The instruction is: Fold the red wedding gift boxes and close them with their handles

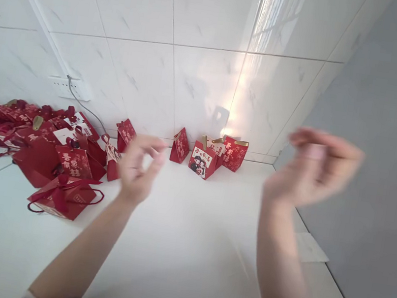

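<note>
My left hand (140, 167) is raised over the white tabletop, slightly blurred, its fingers curled and the thumb tip close against them in a pinch. Whatever that pinch may hold is too small or smeared to see. Higher up on the right, my right hand (313, 168) is bent at the wrist, fingers folded over toward the thumb. Motion blurs it, and its grip is hidden. Nearest to my left hand stand a red gift box (125, 134) and a box with a ribbon (111, 158). Between the hands is a gift box with a cartoon couple (202, 161).
Red gift boxes and bags (73, 162) with dark red ribbons are heaped at the left. Against the tiled wall (132, 69) stand another narrow red box (180, 146) and a red box with a gold tab (235, 155). A cable runs from a wall socket (68, 88). A grey panel (381, 196) borders the right.
</note>
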A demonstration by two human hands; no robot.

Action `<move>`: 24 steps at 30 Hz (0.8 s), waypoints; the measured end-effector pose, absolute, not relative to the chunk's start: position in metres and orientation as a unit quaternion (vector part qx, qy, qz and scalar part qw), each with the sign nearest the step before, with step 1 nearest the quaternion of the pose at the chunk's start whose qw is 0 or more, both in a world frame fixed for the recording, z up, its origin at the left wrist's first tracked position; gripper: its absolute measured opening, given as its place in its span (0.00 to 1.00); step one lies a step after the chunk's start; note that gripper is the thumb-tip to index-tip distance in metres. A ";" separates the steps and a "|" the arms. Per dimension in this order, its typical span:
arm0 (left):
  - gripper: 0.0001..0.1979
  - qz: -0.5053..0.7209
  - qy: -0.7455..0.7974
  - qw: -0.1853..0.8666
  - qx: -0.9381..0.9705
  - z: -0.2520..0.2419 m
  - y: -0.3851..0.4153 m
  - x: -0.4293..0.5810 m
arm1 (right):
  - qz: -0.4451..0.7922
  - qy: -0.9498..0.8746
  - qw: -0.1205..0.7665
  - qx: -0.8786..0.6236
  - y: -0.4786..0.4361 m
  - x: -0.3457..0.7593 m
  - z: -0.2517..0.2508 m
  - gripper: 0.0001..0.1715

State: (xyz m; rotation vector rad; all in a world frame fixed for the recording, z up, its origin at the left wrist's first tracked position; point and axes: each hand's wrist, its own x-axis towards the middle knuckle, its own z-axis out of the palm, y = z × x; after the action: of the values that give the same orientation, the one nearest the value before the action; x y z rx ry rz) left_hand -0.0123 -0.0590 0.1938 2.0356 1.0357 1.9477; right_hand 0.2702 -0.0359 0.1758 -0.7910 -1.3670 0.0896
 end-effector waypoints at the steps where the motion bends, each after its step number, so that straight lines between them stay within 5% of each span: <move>1: 0.13 0.614 0.364 0.103 0.693 0.173 -0.052 -0.008 | 0.053 -0.585 0.724 -0.362 -0.021 0.259 0.167 0.25; 9: 0.20 0.523 0.535 0.289 0.597 0.015 -0.003 -0.006 | 0.330 -0.511 0.632 -0.480 0.060 0.197 0.025 0.42; 24: 0.26 0.575 0.520 0.422 0.470 0.014 0.017 0.023 | 0.452 -0.456 0.613 -0.460 -0.006 0.163 -0.002 0.37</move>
State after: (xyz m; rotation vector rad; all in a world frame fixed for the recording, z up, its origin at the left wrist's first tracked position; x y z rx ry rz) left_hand 0.0226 0.0170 0.0145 1.1763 1.3026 1.4398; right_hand 0.1634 -0.0064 -0.0018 -1.0608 -1.0503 1.0422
